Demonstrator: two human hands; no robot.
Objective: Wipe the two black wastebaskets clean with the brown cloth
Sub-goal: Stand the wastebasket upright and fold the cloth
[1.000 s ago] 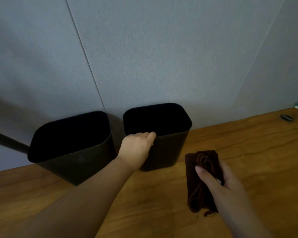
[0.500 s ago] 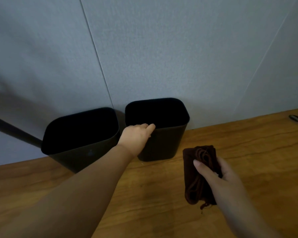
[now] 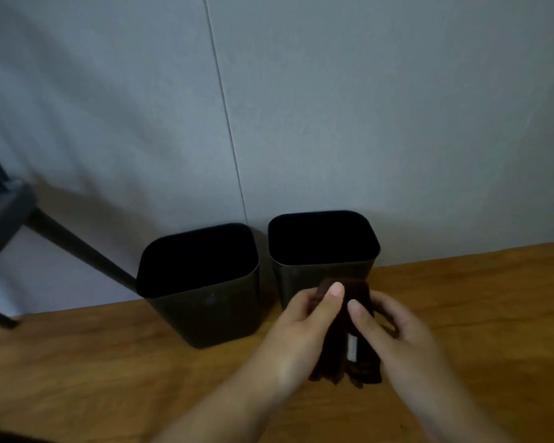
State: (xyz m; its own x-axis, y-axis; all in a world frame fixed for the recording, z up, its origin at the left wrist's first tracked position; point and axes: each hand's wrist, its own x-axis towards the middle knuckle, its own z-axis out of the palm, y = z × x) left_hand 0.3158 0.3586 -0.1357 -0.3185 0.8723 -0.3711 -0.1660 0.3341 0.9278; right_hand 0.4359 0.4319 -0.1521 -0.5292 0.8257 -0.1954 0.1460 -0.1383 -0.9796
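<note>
**Both hands on the cloth, in front of the right bin**

The cloth (image 3: pixel 344 334) is held off the counter (image 3: pixel 109 362) between 2 hands, just in front of the right bin (image 3: pixel 320 270) and overlapping its lower front wall in the view. It is bunched into a thick dark brown wad with a small pale tag showing near its middle; loose folds hang out below the hands.

The left hand (image 3: pixel 301 327) has its grip closed round the cloth's left side: the thumb lies pressed along the front, tip up near the top edge, and the fingers curl behind the wad. The right hand (image 3: pixel 397 337) pinches the right side the same way, thumb on the front just beside the left thumb, fingers wrapped round the back. The 2 thumbs are close but apart.

The left bin (image 3: pixel 202 308) stands just left of the right bin, a narrow gap between them. Both are upright, open-topped, and set against the grey wall (image 3: pixel 333 107) behind the right bin. Neither hand touches the left bin; whether the cloth touches the right bin cannot be told.

Far left of the right bin, a dark metal frame (image 3: pixel 61 238) slants down behind the counter edge.
</note>
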